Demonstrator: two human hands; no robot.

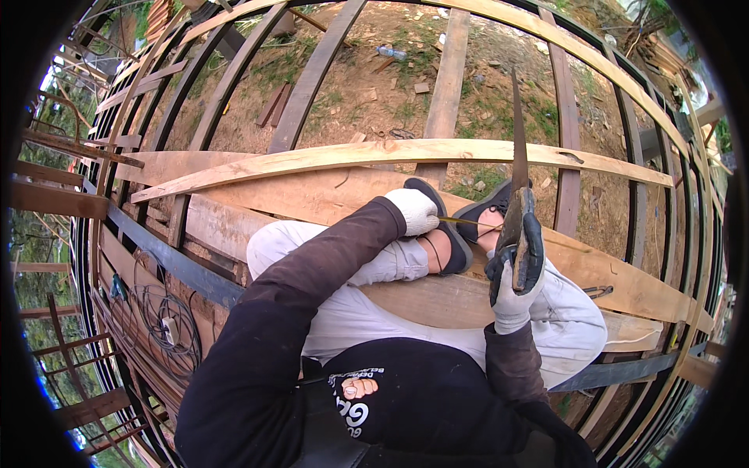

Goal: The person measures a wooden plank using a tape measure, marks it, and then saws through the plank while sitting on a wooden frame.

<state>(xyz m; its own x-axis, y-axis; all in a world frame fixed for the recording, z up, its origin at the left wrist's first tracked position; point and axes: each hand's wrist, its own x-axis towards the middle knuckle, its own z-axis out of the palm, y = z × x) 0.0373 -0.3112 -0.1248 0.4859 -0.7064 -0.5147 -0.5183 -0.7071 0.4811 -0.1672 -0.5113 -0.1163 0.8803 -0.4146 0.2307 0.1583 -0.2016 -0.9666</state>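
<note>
My right hand (pixel 515 269), in a white glove with a dark coated palm, is closed round the wooden handle of what looks like a handsaw (pixel 520 148). Its long, dark, tapered blade points away from me, seen at a narrow angle. My left hand (pixel 421 212), in a white glove, rests closed by my shoe and lower leg. From it a thin yellowish strip (pixel 477 224) runs toward the saw handle; its exact kind is unclear. Beyond both hands, a pale curved-looking wooden batten (pixel 398 150) lies across the beams, with the blade passing above it.
I sit cross-legged on wide planks (pixel 437 300) laid over spaced beams (pixel 316 78), with grassy ground below the gaps. Pincers-like metal tool (pixel 598 292) lies at right. Coiled cable (pixel 183 331) with a white socket box (pixel 170 331) lies at left. A plastic bottle (pixel 392 53) is on the ground.
</note>
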